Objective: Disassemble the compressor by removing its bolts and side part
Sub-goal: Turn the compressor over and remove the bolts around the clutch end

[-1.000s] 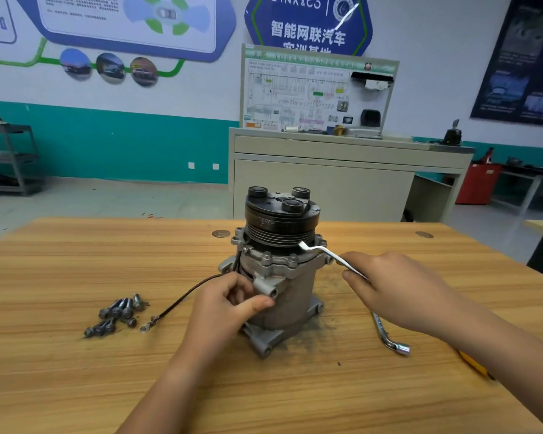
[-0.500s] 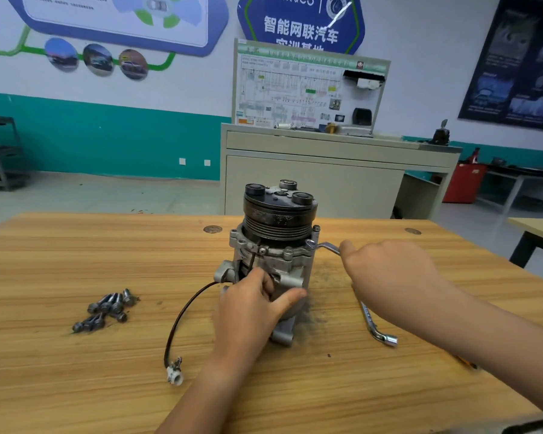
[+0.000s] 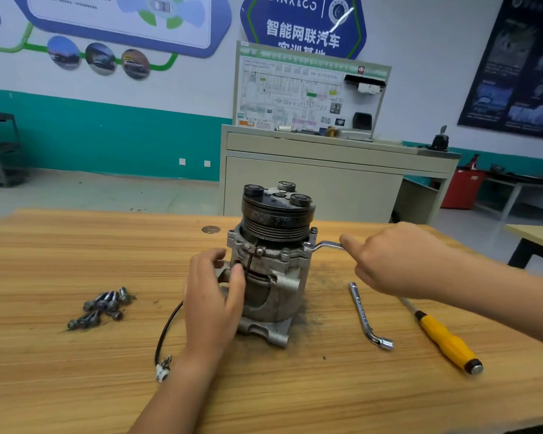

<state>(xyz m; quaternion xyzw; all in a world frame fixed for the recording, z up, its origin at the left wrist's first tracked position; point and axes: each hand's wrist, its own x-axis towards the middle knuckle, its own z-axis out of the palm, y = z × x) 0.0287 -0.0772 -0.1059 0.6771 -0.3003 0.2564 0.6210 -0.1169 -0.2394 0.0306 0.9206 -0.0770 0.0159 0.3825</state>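
We note the right grip (image 3: pixel 395 261) curled round the handle of a bent wrench (image 3: pixel 325 245), index finger laid along the bar, forearm reaching in from the right. The wrench head meets the upper flange of the compressor (image 3: pixel 276 270) on its right side. The left grip (image 3: pixel 213 296) is loosely spread, fingers touching the housing's left side. The compressor stands mid-worktop (image 3: pixel 76 386), long axis vertical, pulley end up. Loose bolts (image 3: pixel 102 306) lie well to its left.

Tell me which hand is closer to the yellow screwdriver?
Right. The right hand is just beyond the yellow screwdriver, gripping a wrench. The left hand is farther away, on the other side of the compressor.
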